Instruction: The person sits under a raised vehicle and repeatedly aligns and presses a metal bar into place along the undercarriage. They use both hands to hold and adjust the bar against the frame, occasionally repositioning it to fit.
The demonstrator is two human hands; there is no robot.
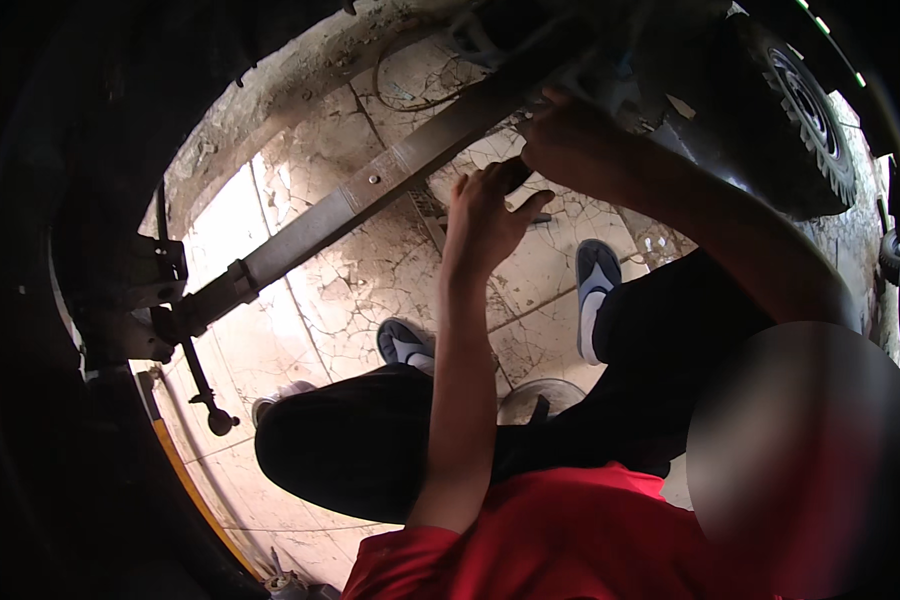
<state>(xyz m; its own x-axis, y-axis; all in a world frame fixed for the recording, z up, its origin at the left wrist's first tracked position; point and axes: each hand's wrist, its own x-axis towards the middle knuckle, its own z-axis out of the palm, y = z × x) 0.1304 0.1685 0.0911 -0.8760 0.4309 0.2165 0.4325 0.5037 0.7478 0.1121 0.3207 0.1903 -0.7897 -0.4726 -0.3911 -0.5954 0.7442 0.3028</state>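
Above the cracked, glossy tiled floor, we see a long grey metal bar with flat faces and straight edges slanting past our hands, and a wheel with a toothed rim beyond. A small dark piece lies at the fingertips of our left hand, its thumb spread away, and just beside our shadowed right hand; we cannot tell whether either hand pinches it.

The person wears a red shirt with short sleeves, black trousers and dark-and-white sandals.
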